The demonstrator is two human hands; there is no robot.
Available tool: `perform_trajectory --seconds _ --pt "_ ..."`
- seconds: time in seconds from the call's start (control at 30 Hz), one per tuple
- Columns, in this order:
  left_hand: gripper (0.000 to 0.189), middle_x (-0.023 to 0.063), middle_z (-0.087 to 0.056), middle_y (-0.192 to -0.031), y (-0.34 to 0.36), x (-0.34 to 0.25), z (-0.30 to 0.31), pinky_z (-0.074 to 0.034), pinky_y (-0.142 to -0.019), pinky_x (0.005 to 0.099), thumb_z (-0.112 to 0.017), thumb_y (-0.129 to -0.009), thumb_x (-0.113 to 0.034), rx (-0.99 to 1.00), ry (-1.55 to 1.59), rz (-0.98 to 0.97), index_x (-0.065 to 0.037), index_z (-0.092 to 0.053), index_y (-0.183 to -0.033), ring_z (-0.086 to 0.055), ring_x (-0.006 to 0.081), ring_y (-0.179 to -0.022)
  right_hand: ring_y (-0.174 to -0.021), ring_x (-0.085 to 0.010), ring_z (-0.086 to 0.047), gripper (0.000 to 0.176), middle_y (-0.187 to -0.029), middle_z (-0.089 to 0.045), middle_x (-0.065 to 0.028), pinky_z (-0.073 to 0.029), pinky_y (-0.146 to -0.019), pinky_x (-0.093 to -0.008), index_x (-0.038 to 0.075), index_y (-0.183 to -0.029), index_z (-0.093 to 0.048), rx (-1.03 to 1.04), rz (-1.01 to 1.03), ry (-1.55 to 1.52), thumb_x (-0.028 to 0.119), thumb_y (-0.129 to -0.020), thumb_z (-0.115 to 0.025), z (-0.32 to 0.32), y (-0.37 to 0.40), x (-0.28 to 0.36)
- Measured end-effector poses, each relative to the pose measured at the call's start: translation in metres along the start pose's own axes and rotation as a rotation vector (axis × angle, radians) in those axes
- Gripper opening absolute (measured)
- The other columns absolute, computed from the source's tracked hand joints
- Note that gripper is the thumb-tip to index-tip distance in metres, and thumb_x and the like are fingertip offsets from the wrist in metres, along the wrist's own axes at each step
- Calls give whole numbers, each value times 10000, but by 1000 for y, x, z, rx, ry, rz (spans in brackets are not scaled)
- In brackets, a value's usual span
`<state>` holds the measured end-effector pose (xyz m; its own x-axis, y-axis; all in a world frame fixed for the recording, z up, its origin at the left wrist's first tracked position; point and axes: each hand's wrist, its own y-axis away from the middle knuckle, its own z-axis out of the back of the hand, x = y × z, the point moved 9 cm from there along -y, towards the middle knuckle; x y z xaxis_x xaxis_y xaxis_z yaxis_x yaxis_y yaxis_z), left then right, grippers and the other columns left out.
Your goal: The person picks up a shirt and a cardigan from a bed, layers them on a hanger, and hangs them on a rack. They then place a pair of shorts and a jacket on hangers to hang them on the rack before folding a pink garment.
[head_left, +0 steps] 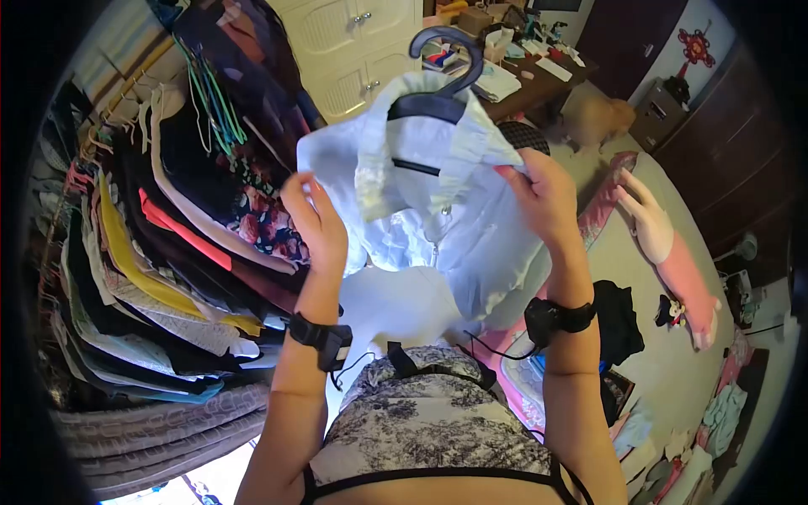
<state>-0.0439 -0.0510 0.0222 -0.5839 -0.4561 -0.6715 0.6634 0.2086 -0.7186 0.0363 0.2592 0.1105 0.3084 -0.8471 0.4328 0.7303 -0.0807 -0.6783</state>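
In the head view, a light blue shirt (497,227) with a pale, wrinkled collar (370,160) hangs on a black hanger (446,101) in front of me. The hanger's hook points up, and its bar shows through the neck opening. My right hand (547,194) pinches the collar's right tip between thumb and fingers. My left hand (318,220) is at the shirt's left shoulder, fingers extended; whether they touch the cloth is hard to tell. A short zip or placket runs down below the collar.
A rack of hanging clothes (160,244) fills the left side. Behind stand a cream cabinet (353,50) and a cluttered desk (539,71). On the right is a bed (665,370) with a pink plush toy (686,282) and a black garment (619,320).
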Motion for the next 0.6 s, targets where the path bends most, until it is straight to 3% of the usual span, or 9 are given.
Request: perform_trajectory --seconds 0.1,0.17,0.27,0.33,0.43,0.47,0.5,0.57,0.6 --pt "157 142 -610 -910 66 44 -42 -464 -721 339 -522 -927 -123 273 39 228 -29 -539 -1052 -587 237 -791 -594 -319 -446 337 -651 -475 -138 -394 -546 -375 20 -737 -471 32 -94 40 264 -813 -690 9 -5 -11" --pt "228 110 -605 -926 143 93 -99 -485 -710 354 -584 -879 -130 747 150 390 -43 -541 -1084 -596 249 -773 -559 -258 -402 302 -638 -454 -130 -381 -533 -341 15 -770 -498 43 -172 4 248 -838 -678 16 -7 -16" --pt "672 235 -536 -1138 233 115 -134 -462 -888 382 -713 -781 -262 1022 26 253 32 -402 -1299 -530 341 -1064 -553 -177 -389 237 -620 -424 -96 -364 -523 -308 25 -814 -541 -20 -195 -95 216 -840 -679 33 -13 -6" --pt "845 309 -448 -1261 270 151 -147 -411 -966 411 -720 -772 -314 1068 -39 675 89 -274 -1365 -458 434 -1167 -590 -80 -378 192 -622 -440 -6 -342 -523 -262 22 -845 -572 -30 -221 -169 188 -859 -667 40 -14 -17" --pt "871 366 -291 -1368 289 143 -134 -365 -1016 431 -697 -800 -261 820 306 1426 0 -167 -1440 -394 487 -1215 -653 -34 -395 197 -706 -495 72 -344 -569 -214 15 -881 -599 -32 -350 -257 206 -888 -646 55 -12 -29" --pt "844 361 -279 -1372 299 151 -134 -357 -1023 430 -682 -815 -245 805 344 1494 -43 -160 -1446 -395 479 -1214 -674 -33 -407 204 -731 -508 70 -348 -589 -206 13 -905 -603 -51 -359 -305 212 -893 -643 61 -14 -24" --pt "820 356 -267 -1375 314 177 -147 -350 -1031 429 -667 -830 -230 902 333 1350 -86 -152 -1452 -396 471 -1214 -694 -33 -420 213 -756 -521 67 -353 -610 -198 11 -929 -607 -71 -366 -355 219 -897 -639 65 -16 -19" --pt "783 346 -243 -1383 346 237 -193 -335 -1046 428 -638 -861 -199 1153 139 689 -171 -137 -1463 -397 456 -1212 -758 -36 -449 271 -830 -552 56 -363 -672 -181 2 -1015 -609 -74 -395 -397 255 -920 -612 76 -17 -18" --pt "771 341 -231 -1386 355 250 -207 -327 -1054 428 -623 -876 -184 1152 129 576 -214 -129 -1468 -398 448 -1211 -762 -38 -454 274 -832 -556 56 -368 -677 -181 2 -1021 -610 -84 -410 -377 258 -922 -608 83 -17 -19"
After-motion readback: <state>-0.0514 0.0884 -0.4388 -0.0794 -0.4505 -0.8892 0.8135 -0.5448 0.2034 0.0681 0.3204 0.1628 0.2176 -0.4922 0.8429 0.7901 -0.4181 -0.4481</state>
